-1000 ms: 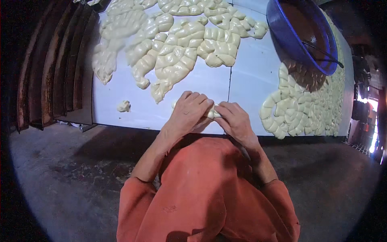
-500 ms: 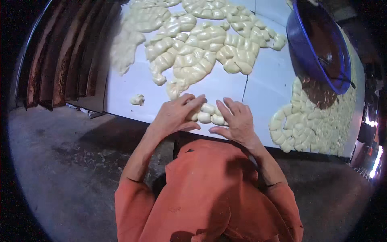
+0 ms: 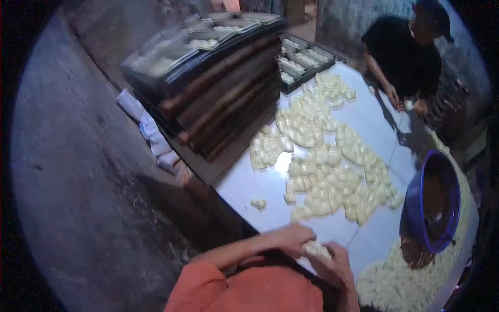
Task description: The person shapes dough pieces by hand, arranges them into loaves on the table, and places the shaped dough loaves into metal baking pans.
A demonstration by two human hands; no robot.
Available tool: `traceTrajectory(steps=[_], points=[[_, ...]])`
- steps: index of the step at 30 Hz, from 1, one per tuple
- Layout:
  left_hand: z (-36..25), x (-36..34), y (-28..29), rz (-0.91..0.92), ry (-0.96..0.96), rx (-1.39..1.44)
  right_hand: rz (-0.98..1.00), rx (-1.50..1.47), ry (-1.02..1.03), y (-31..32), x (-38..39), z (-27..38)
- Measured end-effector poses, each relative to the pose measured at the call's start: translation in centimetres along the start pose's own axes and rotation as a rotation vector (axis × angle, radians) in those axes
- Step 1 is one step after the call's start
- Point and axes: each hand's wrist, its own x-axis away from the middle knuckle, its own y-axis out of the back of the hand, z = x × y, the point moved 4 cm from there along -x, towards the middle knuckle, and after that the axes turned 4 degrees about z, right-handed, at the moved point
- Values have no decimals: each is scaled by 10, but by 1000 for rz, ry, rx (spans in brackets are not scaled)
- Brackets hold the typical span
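At the near edge of the white table, my left hand (image 3: 295, 238) and my right hand (image 3: 337, 264) close around a small pale piece of dough (image 3: 316, 250) from its two sides. It is lifted off the tabletop, and motion blurs its shape. Beyond my hands spreads a large patch of pale dough pieces (image 3: 325, 195), lying side by side and pressed together. A small lump of dough (image 3: 258, 203) sits apart from them, to the left of my hands. More dough pieces (image 3: 400, 278) cover the table's near right part.
Left of the dough stands a tall stack of dark trays (image 3: 223, 88), the top one holding dough. Another dough tray (image 3: 306, 60) is behind it. A blue basin (image 3: 413, 203) with brown filling stands at right. Across the table a person (image 3: 405, 57) holds a small piece.
My view has swung left and up, bringing the tray stack and the other person into sight. My hands have lifted the dough from the table and drawn closer together around it.
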Motion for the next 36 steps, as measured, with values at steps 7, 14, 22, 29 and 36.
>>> traceTrajectory(steps=[7, 14, 22, 29, 36], points=[[-35, 116, 118, -158, -238, -305, 160, -26, 425, -12, -61, 101], [-97, 258, 281, -260, -250, -662, 136, 154, 864, -18, -117, 323], [-46, 315, 309, -414, -267, -585, 350, 227, 790, -59, -162, 403], [58, 243, 218, -455, -175, -97, 362, 82, 429, -94, -176, 266], [72, 124, 158, 9, -135, -236, -77, 49, 129, -87, -98, 128]])
